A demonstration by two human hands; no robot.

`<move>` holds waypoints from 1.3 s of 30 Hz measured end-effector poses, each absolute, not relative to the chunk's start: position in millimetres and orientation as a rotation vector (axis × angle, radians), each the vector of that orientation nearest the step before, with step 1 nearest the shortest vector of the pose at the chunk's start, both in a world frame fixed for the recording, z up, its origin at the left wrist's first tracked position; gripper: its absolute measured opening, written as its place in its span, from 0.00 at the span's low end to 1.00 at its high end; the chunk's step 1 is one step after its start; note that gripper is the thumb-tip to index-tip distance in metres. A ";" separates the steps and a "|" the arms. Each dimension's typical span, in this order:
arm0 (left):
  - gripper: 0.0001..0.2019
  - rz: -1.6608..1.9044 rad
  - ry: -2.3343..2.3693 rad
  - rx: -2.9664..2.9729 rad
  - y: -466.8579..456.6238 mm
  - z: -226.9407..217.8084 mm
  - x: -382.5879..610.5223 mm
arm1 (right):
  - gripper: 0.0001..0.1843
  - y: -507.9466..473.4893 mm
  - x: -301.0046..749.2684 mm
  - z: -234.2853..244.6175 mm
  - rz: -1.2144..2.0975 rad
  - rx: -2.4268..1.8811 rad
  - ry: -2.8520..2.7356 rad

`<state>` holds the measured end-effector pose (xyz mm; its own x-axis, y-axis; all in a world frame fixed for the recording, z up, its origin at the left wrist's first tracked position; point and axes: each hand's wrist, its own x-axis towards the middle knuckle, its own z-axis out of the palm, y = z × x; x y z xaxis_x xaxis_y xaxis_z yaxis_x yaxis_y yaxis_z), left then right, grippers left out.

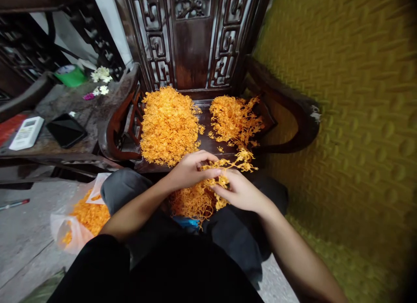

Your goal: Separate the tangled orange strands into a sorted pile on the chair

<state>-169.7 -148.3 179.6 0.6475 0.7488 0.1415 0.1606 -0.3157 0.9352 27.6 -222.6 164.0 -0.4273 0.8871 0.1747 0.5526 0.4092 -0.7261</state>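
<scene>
Both hands are together over the lap, closed around a branching sprig of small orange flowers (245, 159). My left hand (192, 169) curls over it from the left, thumb and fingertips pressed on the stems. From the other side my right hand (243, 190) pinches the same sprig, its lower part partly hidden by the fingers. Just beneath lies a tangle of thin orange stems (190, 203), with something blue (187, 222) under it. Ahead on the wooden chair seat (206, 116) are a large heap of loose orange flowers (169, 127) and a smaller pile of flower sprigs (233, 118).
Carved chair arms rise left and right (293, 142). On the left table are a green tape roll (71, 76), white flowers (101, 75), a white remote (27, 133) and a black flat object (67, 130). A plastic bag (58, 229) of orange flowers stands on the floor.
</scene>
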 end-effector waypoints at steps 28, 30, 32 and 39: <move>0.14 0.843 0.844 1.158 -154.9 145.8 -238.3 | 0.26 -132.3 -7.2 171.9 1.055 -1.209 -1.000; 0.14 0.838 0.865 1.255 -156.3 145.7 -236.2 | 0.25 -144.4 -18.2 175.5 1.204 -1.268 -1.140; 0.12 0.842 0.888 1.333 -157.8 147.8 -234.4 | 0.23 -149.1 -28.3 175.6 1.159 -1.338 -1.288; 0.13 0.752 0.917 1.453 -159.9 158.6 -238.6 | 0.18 -123.4 9.1 195.2 0.463 -1.161 -1.092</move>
<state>-238.6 -159.9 158.6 0.4805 0.8748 -0.0629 0.1101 0.0110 0.9939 9.1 -123.4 195.2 0.4441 0.7789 0.4429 0.2235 0.3823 -0.8966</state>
